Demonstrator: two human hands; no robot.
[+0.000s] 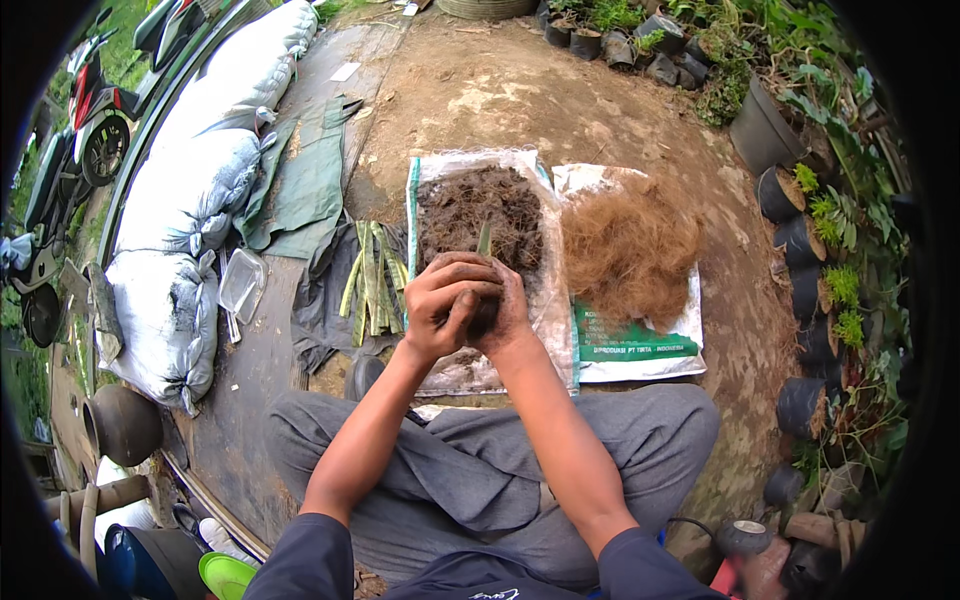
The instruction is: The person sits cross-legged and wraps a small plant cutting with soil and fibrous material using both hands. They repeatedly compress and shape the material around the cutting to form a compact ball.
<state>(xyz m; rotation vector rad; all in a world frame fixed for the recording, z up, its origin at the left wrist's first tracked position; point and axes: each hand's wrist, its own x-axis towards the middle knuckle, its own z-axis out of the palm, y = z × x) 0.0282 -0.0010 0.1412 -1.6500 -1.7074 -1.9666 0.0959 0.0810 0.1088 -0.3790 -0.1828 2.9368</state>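
My left hand [452, 304] and my right hand [510, 307] are pressed together around a dark clump of soil [484, 315], both smeared with dirt. A pointed green leaf [484, 238] sticks up from between the hands; its lower end is hidden. Beneath and beyond them, a heap of dark, fibrous soil [480, 206] lies on a flattened white sack [551, 315]. To the right, loose brown fibre [630, 247] is piled on a green and white sack [637, 364]. Long green leaf strips [373, 277] lie left of the hands on dark cloth [319, 315].
Filled white sacks [161, 322] line the left side, with a clear plastic container [243, 283] beside them. Black potted plants [802, 405] stand along the right. A clay pot [124, 425] is at lower left. My crossed legs are just in front of the sacks.
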